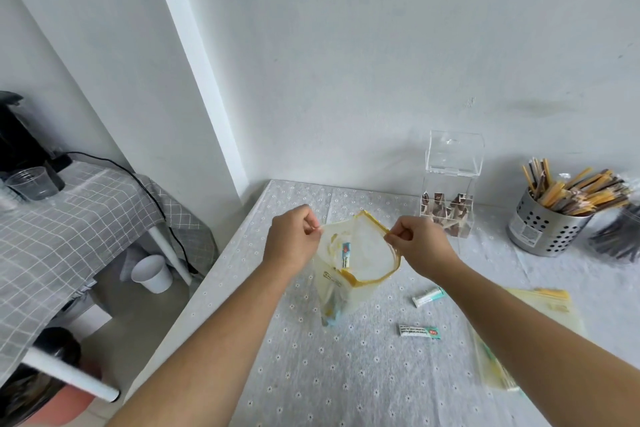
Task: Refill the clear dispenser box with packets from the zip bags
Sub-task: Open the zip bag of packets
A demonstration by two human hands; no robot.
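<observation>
I hold a clear zip bag [360, 253] with a yellow zip strip above the table, its mouth pulled wide apart. My left hand [292, 241] pinches the left lip and my right hand [420, 243] pinches the right lip. A blue and white packet [345, 255] shows inside the bag. The clear dispenser box [448, 184] stands behind my right hand, lid raised, with brown packets in its bottom. Two loose packets [419, 331] [428, 296] lie on the floral tablecloth [329, 374]. Another zip bag [533, 333] lies flat under my right forearm.
A perforated metal holder [543, 229] full of yellow and brown stick packets stands at the right, a dark blurred object beside it. The table's left edge drops to the floor, where a white cup [152, 274] sits. A side table with a checked cloth [69, 218] stands at left.
</observation>
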